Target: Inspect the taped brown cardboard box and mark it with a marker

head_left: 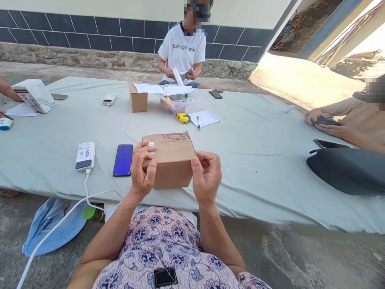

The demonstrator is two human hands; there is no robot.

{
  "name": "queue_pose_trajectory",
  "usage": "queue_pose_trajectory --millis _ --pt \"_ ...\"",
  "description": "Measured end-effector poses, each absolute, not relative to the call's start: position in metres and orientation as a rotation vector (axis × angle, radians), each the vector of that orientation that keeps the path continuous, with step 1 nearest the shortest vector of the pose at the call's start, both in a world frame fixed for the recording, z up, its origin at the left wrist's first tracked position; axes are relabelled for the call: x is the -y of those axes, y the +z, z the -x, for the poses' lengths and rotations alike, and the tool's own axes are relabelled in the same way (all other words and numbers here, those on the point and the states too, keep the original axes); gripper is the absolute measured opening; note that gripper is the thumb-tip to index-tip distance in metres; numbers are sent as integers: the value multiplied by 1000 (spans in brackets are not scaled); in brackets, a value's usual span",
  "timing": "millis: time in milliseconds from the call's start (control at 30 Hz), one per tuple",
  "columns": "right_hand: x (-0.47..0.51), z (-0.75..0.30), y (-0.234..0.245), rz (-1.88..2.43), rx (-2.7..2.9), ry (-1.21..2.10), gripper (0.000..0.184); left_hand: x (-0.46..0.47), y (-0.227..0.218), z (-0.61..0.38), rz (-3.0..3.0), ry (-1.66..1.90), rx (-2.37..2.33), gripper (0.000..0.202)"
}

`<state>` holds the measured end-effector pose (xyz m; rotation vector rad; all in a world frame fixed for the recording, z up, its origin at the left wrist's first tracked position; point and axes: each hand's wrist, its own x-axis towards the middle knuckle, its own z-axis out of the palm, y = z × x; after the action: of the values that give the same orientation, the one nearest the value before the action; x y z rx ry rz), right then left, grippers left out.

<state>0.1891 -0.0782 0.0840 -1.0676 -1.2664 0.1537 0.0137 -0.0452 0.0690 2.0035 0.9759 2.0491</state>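
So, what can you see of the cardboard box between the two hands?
The cardboard box is brown, closed and taped, with pen scribbles on its far top edge and a white sticker top left. It rests on the pale green cloth. The left hand grips its left side; the right hand touches its right.

A phone [123, 159] lies beside a power bank [85, 156] on cloth [255, 160].

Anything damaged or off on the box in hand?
Yes: the cardboard box, held between the left hand and right hand, has a ragged, uneven far top edge with dark scribble-like marks. Nothing looks spilled nearby.
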Motion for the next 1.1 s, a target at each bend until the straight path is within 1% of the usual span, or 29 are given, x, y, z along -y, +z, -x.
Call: queue_pose_trajectory --millis 200,400,467,633,733,867,1000,1100 --pt "80 -186 83 978 1291 154 10 46 73 -11 -1936 2012 -945 9" --pt "78 -185 82 972 1309 145 11 45 71 -9 -1905 2013 -933 11" --pt "76 -186 81 989 1288 169 14 43 69 -8 -1929 2004 -931 12" --pt "65 -191 72 1029 1234 324 30 38 64 -4 -1984 2033 -976 15" --pt "57 -194 63 1057 1256 395 33 35 60 0 -1962 2078 -1005 18" --pt "46 -198 48 1161 1309 440 39 30 57 7 -1813 2162 -1112 28" --pt "36 -203 32 1291 1264 521 47 25 55 15 -1570 2251 -1190 33" --pt "31 -205 24 1330 1177 641 51 23 53 19 -1377 2283 -1208 35"
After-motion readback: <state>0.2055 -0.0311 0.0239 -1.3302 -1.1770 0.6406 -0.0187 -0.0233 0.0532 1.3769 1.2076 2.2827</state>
